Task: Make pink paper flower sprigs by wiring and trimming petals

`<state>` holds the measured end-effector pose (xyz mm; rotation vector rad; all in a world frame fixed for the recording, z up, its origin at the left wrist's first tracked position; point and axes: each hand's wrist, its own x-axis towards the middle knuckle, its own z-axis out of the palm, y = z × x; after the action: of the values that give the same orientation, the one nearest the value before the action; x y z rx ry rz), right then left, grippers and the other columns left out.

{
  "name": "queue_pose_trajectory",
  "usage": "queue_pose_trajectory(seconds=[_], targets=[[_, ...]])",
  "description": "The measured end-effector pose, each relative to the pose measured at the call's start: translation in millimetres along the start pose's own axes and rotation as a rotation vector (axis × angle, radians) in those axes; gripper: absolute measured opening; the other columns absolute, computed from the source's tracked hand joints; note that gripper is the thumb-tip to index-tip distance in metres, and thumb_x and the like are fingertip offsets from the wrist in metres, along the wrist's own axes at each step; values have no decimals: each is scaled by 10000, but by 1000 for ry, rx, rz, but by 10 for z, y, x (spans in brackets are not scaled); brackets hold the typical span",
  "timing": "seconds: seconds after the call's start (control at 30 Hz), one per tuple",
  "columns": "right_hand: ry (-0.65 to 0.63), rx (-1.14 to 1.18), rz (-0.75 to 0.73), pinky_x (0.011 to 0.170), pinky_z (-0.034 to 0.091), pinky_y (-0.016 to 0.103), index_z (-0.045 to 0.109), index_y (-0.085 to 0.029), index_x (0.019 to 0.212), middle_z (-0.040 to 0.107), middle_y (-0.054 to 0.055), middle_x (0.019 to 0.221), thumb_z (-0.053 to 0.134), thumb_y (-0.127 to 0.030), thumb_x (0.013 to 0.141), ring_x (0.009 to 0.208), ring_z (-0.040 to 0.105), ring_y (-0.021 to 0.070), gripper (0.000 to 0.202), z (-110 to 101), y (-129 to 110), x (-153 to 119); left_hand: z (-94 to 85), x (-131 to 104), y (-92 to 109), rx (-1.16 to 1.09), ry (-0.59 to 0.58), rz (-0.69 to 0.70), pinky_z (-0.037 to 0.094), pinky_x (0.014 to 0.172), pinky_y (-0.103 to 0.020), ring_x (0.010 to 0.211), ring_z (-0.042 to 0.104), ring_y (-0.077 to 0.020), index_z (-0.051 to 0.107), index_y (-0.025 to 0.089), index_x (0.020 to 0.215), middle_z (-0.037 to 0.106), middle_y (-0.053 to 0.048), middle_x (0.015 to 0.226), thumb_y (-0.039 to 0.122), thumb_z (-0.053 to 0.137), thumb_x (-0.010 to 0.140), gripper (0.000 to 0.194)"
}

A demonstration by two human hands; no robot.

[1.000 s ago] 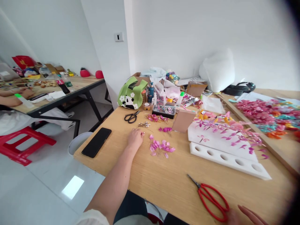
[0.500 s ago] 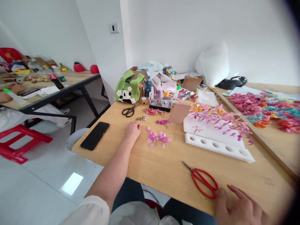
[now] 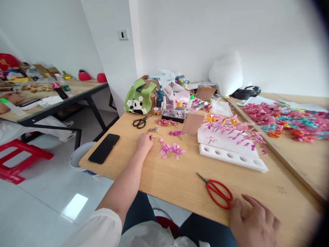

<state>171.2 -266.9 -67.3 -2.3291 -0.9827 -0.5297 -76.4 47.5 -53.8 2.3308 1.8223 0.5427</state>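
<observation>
My left hand [image 3: 145,141] rests on the wooden table with its fingers curled in, and nothing shows in it. Just beyond it lies a small bunch of pale beads on stems [image 3: 154,129]. To its right, loose pink-purple petals [image 3: 171,150] are spread on the wood. My right hand [image 3: 254,219] lies at the near right edge, thumb and fingers apart, holding nothing. Beside its thumb are red-handled scissors [image 3: 218,192], blades pointing away to the left. A white foam block with round holes [image 3: 231,157] stands farther back, with pink flower sprays [image 3: 239,132] above it.
A black phone [image 3: 104,148] lies at the left edge, with black scissors [image 3: 140,122] behind it. A green panda bag [image 3: 140,97] and a bead box [image 3: 174,115] stand at the back. Colourful flowers [image 3: 290,120] cover the right side. A red stool [image 3: 23,157] stands left.
The view has shifted slightly, so the things on the right appear a little farther left. Both hands stay in place on the table; nothing has been picked up or let go.
</observation>
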Motion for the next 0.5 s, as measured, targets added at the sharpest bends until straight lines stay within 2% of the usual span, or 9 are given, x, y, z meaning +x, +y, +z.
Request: queue_pose_trajectory(seconds=[0.5], targets=[[44,20,-25,812,444,453,634,-145,993,635,170,1020,425,-454,837,934,528,340,404,8,3,-10,-56,-18,16,-22,-13,-24,515,850,-417,1001,595,-208,568,168,1158,584,-91,1179,327,542,912,294]])
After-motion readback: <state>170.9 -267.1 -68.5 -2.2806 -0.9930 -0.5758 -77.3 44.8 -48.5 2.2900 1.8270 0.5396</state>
